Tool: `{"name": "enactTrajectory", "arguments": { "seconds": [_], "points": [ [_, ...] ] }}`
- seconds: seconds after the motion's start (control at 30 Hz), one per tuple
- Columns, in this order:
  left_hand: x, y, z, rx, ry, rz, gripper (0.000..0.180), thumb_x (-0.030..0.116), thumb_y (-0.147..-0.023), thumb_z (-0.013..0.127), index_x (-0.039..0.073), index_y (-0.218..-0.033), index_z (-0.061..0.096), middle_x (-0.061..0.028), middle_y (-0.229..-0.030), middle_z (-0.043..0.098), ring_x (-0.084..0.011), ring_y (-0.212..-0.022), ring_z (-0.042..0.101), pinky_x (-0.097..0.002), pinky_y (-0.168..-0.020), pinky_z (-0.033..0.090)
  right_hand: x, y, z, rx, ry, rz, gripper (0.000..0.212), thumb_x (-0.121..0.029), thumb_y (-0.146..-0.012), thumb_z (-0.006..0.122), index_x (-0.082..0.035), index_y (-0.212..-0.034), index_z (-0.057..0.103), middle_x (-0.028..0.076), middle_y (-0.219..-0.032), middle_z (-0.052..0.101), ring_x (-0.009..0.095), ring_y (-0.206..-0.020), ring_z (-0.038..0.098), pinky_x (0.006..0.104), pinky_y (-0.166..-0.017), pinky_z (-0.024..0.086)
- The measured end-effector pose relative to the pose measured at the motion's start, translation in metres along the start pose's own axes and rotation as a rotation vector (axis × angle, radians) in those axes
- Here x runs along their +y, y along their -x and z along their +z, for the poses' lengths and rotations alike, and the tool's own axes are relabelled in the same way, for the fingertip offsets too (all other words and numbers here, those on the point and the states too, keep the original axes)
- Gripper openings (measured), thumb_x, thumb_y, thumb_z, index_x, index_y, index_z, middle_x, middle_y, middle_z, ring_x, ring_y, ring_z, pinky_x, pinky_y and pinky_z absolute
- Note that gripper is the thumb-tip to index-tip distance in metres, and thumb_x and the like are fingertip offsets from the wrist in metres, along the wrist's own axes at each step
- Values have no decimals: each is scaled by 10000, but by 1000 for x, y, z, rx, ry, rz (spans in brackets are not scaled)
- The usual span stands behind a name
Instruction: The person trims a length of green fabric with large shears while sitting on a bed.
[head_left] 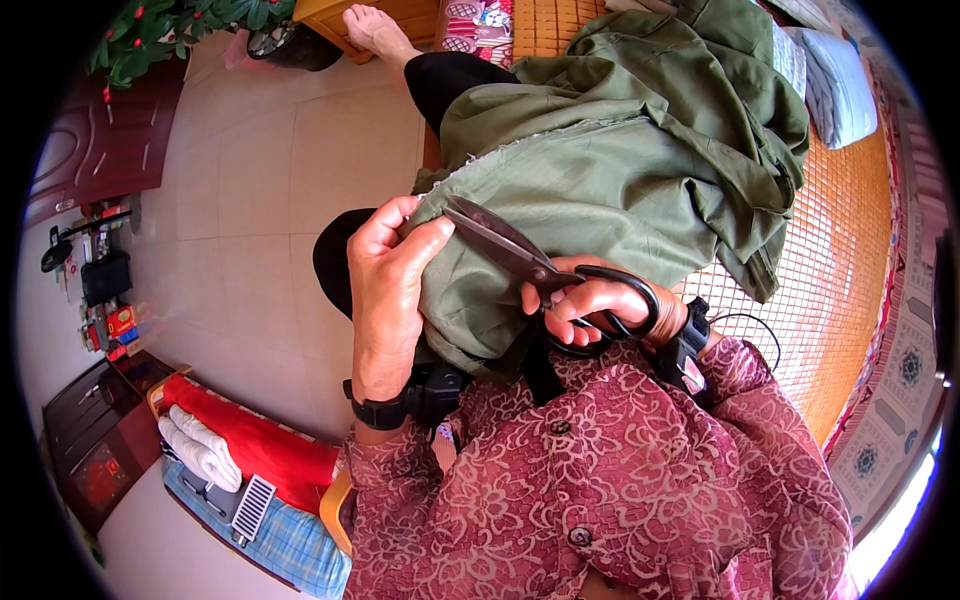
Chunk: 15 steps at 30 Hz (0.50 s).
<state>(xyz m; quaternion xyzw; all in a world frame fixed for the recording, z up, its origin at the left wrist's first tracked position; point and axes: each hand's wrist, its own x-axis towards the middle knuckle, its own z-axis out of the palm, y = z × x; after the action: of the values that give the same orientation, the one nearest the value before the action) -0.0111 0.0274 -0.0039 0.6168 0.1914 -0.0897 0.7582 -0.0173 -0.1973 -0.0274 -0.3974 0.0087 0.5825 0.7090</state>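
A large piece of olive green cloth (590, 195) lies across my lap and spreads to the far right, with a frayed, whitish raw edge running along it. My left hand (388, 275) pinches the cloth's edge between thumb and fingers. In my right hand (600, 305) is a pair of scissors (505, 245) with dark blades and black loop handles, my fingers through the loops. The blade tips point up and left, reaching the cloth right beside my left thumb. Whether the blades are slightly parted is hard to make out.
I sit on a seat covered by a tan woven mat (840, 230). Folded light blue bedding (838, 85) lies at the far right. A potted plant (290, 45) stands at the far left on the tiled floor (250, 180). A red cloth (270, 440) and white rolls (200, 450) lie lower left.
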Motion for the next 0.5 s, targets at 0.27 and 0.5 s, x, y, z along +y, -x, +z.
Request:
{"name": "enactTrajectory", "arguments": {
  "seconds": [0.27,0.5],
  "points": [
    [1,-1,-1,-42,-41,-20,96,26,-798,619,-26,-878,618,28,-749,590,-19,-665,494,-186,-618,397,-3,-1,-1,-8,7,-4,325,-272,-831,554,-22,-1038,544,2,-676,535,64,-589,487,196,-516,360],
    [3,1,-1,-82,-35,-115,80,42,-792,608,-23,-839,616,28,-731,589,-34,-667,502,-200,-640,414,-2,-2,-3,59,61,-51,292,-212,-828,540,-10,-1039,532,7,-675,534,66,-572,491,198,-499,366]
  ]
}}
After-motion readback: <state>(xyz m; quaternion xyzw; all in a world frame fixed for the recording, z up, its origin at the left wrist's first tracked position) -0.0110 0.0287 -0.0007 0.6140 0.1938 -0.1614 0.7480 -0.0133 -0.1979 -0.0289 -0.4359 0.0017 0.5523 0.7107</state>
